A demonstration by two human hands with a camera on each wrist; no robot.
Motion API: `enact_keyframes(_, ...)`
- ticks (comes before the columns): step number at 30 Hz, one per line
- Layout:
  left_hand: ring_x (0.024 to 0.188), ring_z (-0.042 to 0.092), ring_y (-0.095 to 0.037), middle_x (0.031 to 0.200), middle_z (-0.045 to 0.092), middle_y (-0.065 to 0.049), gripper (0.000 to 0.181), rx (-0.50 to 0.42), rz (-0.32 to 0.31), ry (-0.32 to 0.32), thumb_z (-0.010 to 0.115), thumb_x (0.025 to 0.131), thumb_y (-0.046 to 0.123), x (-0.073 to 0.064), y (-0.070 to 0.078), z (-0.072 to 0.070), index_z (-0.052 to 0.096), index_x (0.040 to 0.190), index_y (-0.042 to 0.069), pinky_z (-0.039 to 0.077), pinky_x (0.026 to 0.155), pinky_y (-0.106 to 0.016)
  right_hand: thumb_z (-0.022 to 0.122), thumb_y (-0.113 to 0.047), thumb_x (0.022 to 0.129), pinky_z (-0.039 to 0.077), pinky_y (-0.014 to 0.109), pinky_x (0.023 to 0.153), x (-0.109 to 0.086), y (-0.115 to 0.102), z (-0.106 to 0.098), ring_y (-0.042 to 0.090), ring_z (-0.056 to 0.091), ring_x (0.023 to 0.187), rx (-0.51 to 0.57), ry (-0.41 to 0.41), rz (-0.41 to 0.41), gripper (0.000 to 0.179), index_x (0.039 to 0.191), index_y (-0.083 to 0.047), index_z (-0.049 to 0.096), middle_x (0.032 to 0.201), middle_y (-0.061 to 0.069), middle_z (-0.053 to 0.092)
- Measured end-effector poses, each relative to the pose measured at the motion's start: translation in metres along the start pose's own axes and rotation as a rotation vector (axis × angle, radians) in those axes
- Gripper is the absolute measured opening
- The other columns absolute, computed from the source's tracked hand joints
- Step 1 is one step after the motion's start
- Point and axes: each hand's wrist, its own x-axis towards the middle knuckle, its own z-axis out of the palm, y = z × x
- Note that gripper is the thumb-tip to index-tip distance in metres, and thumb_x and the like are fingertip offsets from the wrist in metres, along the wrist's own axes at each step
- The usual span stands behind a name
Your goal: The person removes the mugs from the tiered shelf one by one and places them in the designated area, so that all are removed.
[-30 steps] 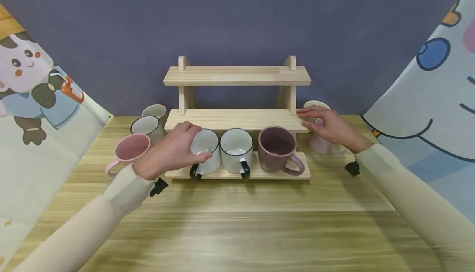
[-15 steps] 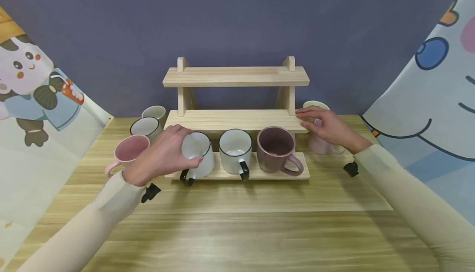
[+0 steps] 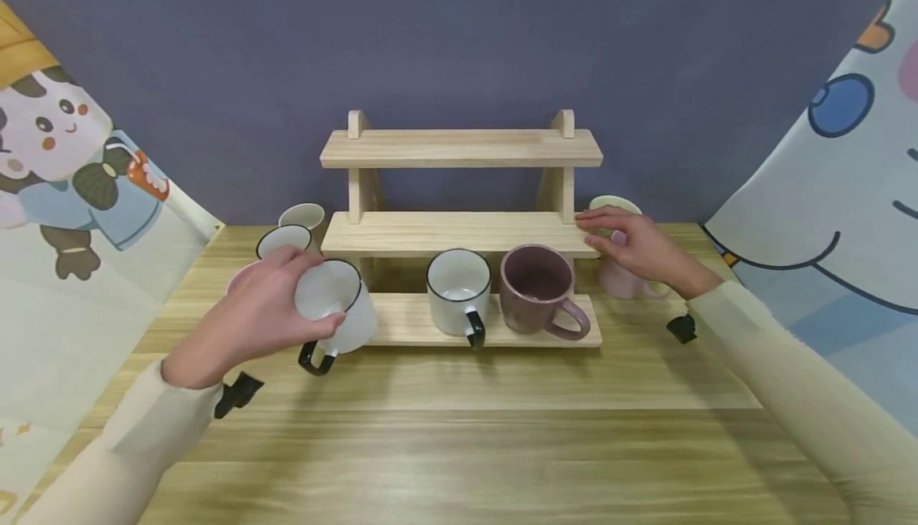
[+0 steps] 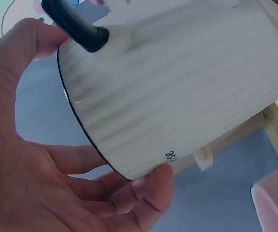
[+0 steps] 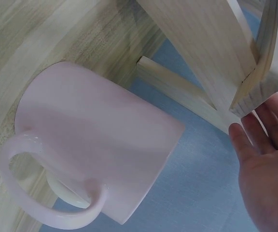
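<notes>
My left hand [image 3: 258, 310] grips a white mug [image 4: 177, 92] by its rim, thumb on the near side and fingers on the far side. The mug has a black rim and black handle [image 3: 315, 359], and is tilted, in front of the left end of a three-tier wooden shelf [image 3: 445, 230]. Fingertips of my right hand [image 3: 638, 250] rest against the right end of the middle tier, fairly straight. Just under that hand is a pale pink mug [image 5: 100, 135]. On the bottom tier stand another white mug [image 3: 459, 302] with black handle and a mauve mug [image 3: 534, 290].
Left of the shelf, a beige cup [image 3: 304, 216], a black-rimmed white mug [image 3: 282, 238] and a pink mug [image 4: 276, 198] stand on the wooden table [image 3: 459, 445]. A pale yellow cup [image 3: 615, 203] is at the back right. A dark backdrop [image 3: 459, 39] rises behind.
My left hand has drawn the white mug leftward and forward, off the left end of the bottom tier, away from its neighbour. My right hand stays at the shelf's end.
</notes>
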Motion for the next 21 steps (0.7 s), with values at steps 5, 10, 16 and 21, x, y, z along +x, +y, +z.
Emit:
enact_keyframes(5, 0.091, 0.052, -0.030, 0.106, 0.055, -0.015, 0.066, -0.032, 0.026, 0.019, 0.081, 0.065, 0.037, -0.019, -0.008, -0.008, 0.060, 0.114, -0.001, 0.044, 0.072, -0.043, 0.062, -0.012, 0.092, 0.031, 0.053, 0.100, 0.001, 0.003, 0.002, 0.032, 0.042, 0.125, 0.000, 0.013, -0.022, 0.031, 0.122, 0.000, 0.062, 0.130, 0.010, 0.055)
enact_keyframes(10, 0.107, 0.049, -0.033, 0.121, 0.051, -0.013, 0.066, -0.069, 0.056, 0.044, 0.083, 0.063, 0.032, -0.034, -0.015, -0.010, 0.059, 0.111, -0.006, 0.040, 0.083, -0.045, 0.062, -0.012, 0.093, 0.031, 0.054, 0.100, 0.001, 0.004, 0.002, 0.032, 0.042, 0.126, -0.002, 0.016, -0.016, 0.031, 0.122, -0.001, 0.062, 0.130, 0.010, 0.056)
enact_keyframes(16, 0.100, 0.052, -0.029, 0.116, 0.055, -0.012, 0.064, -0.042, 0.049, 0.084, 0.085, 0.058, 0.030, -0.054, -0.024, -0.009, 0.063, 0.109, -0.002, 0.042, 0.075, -0.040, 0.061, -0.014, 0.093, 0.031, 0.054, 0.100, 0.000, 0.005, 0.003, 0.031, 0.041, 0.127, 0.016, 0.012, -0.008, 0.032, 0.123, -0.002, 0.062, 0.131, 0.009, 0.055)
enact_keyframes(21, 0.081, 0.052, -0.027, 0.097, 0.056, -0.014, 0.067, 0.003, 0.020, 0.078, 0.086, 0.056, 0.033, -0.072, -0.032, -0.005, 0.063, 0.109, -0.001, 0.044, 0.063, -0.042, 0.062, -0.014, 0.093, 0.031, 0.054, 0.099, 0.001, 0.006, 0.004, 0.032, 0.042, 0.126, 0.015, 0.026, -0.005, 0.032, 0.123, -0.002, 0.062, 0.130, 0.010, 0.055)
